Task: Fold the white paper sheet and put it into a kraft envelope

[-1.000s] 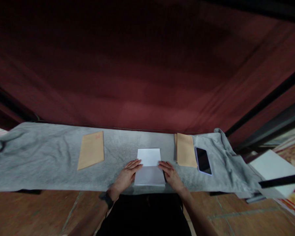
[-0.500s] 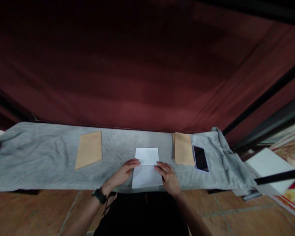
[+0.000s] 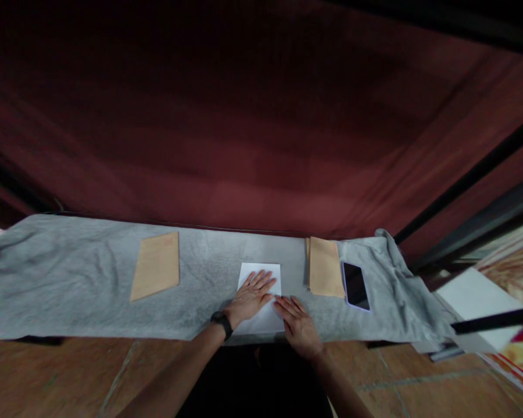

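Observation:
A white sheet of paper (image 3: 264,323) with a crease across it lies on the grey cloth in front of me. My left hand (image 3: 253,295) rests flat on its upper part, fingers spread, covering much of the sheet's middle. On the paper's right edge lies my right hand (image 3: 297,323), its fingers stretched out and pointing up and left. Neither hand grips anything. The left thumb and the right fingertips are close together near the crease.
One brown envelope (image 3: 157,266) lies to the left. A small stack of brown envelopes (image 3: 326,268) sits at the right, beside a phone (image 3: 356,285). The grey cloth (image 3: 91,273) covers a narrow bench against a dark red panel (image 3: 253,174). A white box (image 3: 479,305) stands at far right.
My left hand has moved from the paper's left edge to the right, onto its upper middle, and flattened there. My right hand stays at the right edge, almost unmoved.

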The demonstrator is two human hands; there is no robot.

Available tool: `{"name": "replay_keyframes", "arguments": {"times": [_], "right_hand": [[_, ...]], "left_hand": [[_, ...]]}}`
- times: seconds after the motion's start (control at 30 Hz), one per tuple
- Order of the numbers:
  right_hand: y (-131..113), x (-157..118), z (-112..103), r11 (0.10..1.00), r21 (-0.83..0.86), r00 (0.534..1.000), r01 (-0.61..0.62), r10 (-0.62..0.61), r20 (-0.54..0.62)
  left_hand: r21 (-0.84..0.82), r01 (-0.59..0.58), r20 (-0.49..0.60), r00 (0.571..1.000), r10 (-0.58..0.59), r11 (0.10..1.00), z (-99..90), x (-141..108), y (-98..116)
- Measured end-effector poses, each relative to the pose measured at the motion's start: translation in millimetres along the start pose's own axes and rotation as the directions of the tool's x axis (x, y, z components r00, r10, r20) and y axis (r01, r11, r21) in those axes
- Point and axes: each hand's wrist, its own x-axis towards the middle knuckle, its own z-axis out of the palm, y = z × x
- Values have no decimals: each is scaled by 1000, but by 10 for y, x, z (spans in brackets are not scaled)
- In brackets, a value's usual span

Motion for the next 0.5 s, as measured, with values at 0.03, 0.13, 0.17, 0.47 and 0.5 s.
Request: {"name": "replay_keyframes", "arguments": {"times": [0.03,0.13,0.17,0.47,0.5], "right_hand": [[14,2,-5,999,50,999,-9,11,-30],[-27,100,29,983,154,979,-98,123,-161],[-81,160,69,978,162,964,-131,163,-208],[-747,395,733,953,-188,902,-236,143,-407],[-755,366,757,948,-215,904,-234,131,-407]], "left_hand": [[6,-10,-10,1000,10,1000,7,-8,-15],[16,-11,-35,999,12,1000,17,-29,-27],[19,-8,-41,999,9,1000,20,-33,-25],[77,-34,49,998,31,996,-3,-19,-102],[75,-32,41,999,29,997,-18,-6,-117]]}}
